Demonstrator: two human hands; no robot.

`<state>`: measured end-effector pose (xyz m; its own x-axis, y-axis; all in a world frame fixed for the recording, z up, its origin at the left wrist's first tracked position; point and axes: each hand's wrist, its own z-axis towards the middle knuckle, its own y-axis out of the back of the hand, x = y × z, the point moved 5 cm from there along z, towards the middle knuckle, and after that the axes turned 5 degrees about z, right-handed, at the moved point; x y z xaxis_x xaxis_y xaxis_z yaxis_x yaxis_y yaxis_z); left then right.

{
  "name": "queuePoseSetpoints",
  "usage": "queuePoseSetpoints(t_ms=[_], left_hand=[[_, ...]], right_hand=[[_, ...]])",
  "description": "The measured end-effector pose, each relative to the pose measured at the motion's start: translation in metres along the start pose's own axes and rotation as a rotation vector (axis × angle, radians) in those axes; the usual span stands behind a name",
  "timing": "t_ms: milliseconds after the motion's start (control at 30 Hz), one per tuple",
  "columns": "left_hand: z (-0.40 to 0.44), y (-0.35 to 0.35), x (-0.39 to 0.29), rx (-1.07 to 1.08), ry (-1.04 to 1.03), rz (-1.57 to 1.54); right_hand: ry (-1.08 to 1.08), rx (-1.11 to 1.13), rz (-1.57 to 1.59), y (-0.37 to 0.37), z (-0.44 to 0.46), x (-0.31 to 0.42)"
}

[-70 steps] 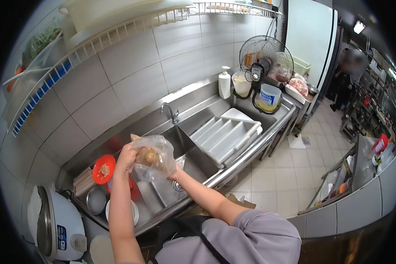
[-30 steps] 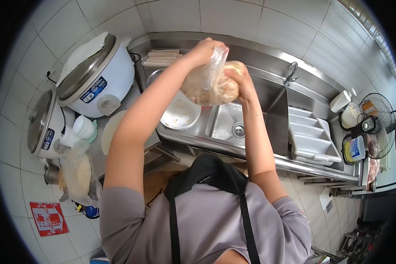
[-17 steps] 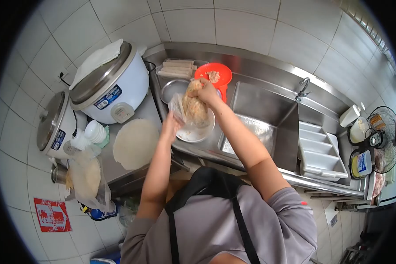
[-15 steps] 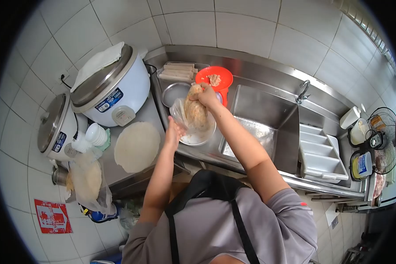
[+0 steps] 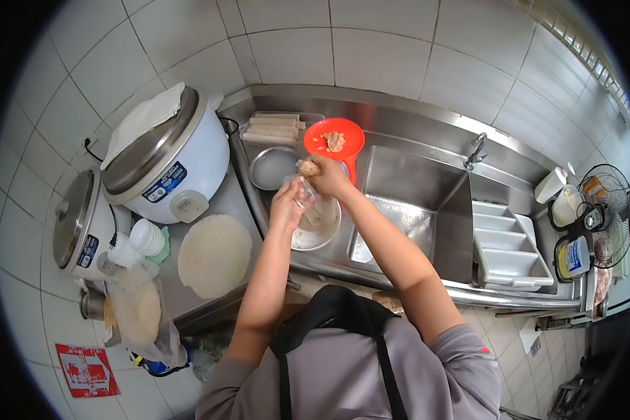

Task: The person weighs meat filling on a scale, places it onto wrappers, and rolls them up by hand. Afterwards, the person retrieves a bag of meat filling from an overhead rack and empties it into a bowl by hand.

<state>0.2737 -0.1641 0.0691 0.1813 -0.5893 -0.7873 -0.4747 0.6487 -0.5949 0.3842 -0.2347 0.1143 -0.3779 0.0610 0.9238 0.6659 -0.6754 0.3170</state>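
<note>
A clear plastic bag [image 5: 305,194] with a pale, lumpy filling is held between my hands, above a white bowl [image 5: 313,242] smeared with residue. My right hand [image 5: 330,176] is closed around the bag's upper part, and a bulge of filling [image 5: 308,168] shows beside its fingers. Lower and to the left, my left hand [image 5: 285,204] grips the loose clear plastic. Just beyond my right hand is an orange-red scale [image 5: 351,166] whose dish [image 5: 313,140] holds a clump of filling [image 5: 334,142]. A round metal pan [image 5: 253,168] lies left of the hands.
Pale rolls [image 5: 273,129] lie on a tray at the back. Round thin wrappers [image 5: 215,256] lie on the left counter, near a large rice cooker [image 5: 206,150] and stacked white bowls [image 5: 147,236]. To the right are a steel sink [image 5: 399,199] and a white divided tray [image 5: 511,245].
The filled bag, earlier stretched out above the bowl, is now gathered smaller in my right hand. My left hand has moved up and right and closed on the plastic.
</note>
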Motion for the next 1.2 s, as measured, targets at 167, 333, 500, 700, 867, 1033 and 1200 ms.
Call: queuePoseSetpoints(t_ms=[167,333,500,700,867,1033,1200], left_hand=[[-0.024,0.01,0.009,-0.046,-0.262,0.421],[-0.026,0.05,0.089,0.152,-0.13,1.253],[-0.023,0.001,0.053,0.059,-0.004,0.767],[-0.008,0.007,-0.004,0.069,-0.102,0.295],[0.009,0.03,-0.025,-0.04,-0.058,0.311],[0.006,0.046,-0.035,-0.073,-0.009,0.665],[0.0,0.007,-0.054,0.155,-0.162,0.516]], right_hand=[[-0.216,-0.212,0.202,0.003,0.014,-0.035],[-0.245,-0.189,0.091,0.005,0.012,-0.005],[-0.132,-0.067,0.094,0.004,0.013,0.009],[-0.049,0.184,0.103,-0.014,0.009,-0.002],[-0.025,0.261,-0.254,-0.035,-0.01,-0.019],[0.07,0.123,-0.374,-0.039,-0.021,-0.006],[0.251,-0.061,-0.367,-0.036,-0.027,0.029]])
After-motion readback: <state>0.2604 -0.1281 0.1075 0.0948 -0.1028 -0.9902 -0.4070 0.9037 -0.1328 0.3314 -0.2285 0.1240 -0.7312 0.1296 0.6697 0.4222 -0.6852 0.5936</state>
